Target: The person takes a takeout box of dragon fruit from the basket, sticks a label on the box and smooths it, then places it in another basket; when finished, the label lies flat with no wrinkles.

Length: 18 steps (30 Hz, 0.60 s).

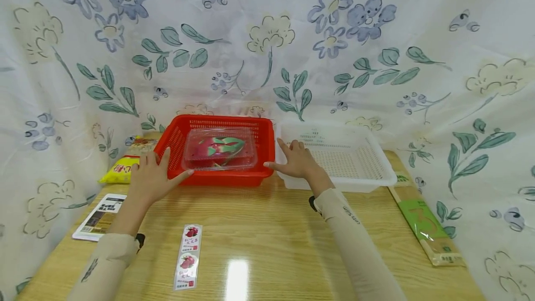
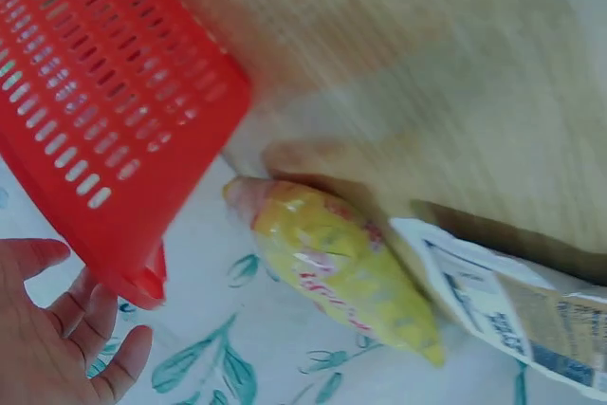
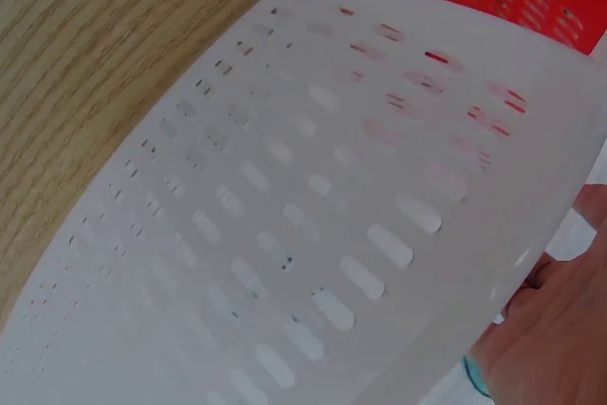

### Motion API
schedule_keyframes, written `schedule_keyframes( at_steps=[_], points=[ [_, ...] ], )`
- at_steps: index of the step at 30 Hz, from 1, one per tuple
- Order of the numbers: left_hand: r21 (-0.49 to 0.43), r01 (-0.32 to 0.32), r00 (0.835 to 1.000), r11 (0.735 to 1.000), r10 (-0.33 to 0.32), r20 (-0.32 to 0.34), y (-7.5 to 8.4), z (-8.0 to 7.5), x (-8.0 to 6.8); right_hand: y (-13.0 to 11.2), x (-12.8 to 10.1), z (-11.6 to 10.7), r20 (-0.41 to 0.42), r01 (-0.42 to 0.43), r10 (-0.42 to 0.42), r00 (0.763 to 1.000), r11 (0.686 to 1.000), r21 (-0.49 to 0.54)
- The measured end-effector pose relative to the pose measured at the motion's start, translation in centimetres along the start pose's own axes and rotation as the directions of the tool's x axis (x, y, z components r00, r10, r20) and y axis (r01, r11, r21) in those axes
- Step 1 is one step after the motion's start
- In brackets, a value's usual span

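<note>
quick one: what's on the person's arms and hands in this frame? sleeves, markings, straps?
Both hands, left hand and right hand, are bare: no gloves. Each forearm wears a snug beige sleeve ending at the wrist. The right sleeve carries small dark lettering; the left sleeve has a small dark leaf-like print. A dark strap or device sits under each wrist.

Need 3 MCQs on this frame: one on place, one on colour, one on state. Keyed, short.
1. Where is the clear box with the dragon fruit?
A. in the red basket
B. in the white basket
C. on the bare table

2. What colour is the snack bag left of the red basket?
A. blue
B. yellow
C. black

3. How is the left hand?
A. clenched in a fist
B. pinching the sticker strip
C. fingers straight, at the red basket's left side

Key: 1 A, the box sits inside the red walls. 2 B, the left wrist view shows it yellow too. 3 C, the fingers lie spread along the basket.
</note>
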State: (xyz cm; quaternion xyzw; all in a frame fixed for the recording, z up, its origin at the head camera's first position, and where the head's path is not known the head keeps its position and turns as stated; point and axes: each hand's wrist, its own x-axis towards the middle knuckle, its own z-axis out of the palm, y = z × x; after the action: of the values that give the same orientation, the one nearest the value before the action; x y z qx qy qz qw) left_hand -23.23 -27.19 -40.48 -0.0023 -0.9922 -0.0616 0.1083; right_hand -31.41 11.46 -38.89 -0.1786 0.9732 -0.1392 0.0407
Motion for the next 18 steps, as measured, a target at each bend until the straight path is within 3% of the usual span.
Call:
schedule_keyframes(
  at_steps=[11,18],
  points=[
    [-0.049,0.112,0.991,0.993,-0.115,-0.072,-1.8,1.0,-1.3,-1.1,0.6,0.6,-0.035,0.054,-0.056,0.998,0.996,-0.073],
    [-0.140,0.155,0.987,0.978,-0.160,-0.025,-2.5,2.4,-1.8,-2.2,1.2,1.0,-0.049,0.080,-0.084,0.995,0.993,-0.092]
  ],
)
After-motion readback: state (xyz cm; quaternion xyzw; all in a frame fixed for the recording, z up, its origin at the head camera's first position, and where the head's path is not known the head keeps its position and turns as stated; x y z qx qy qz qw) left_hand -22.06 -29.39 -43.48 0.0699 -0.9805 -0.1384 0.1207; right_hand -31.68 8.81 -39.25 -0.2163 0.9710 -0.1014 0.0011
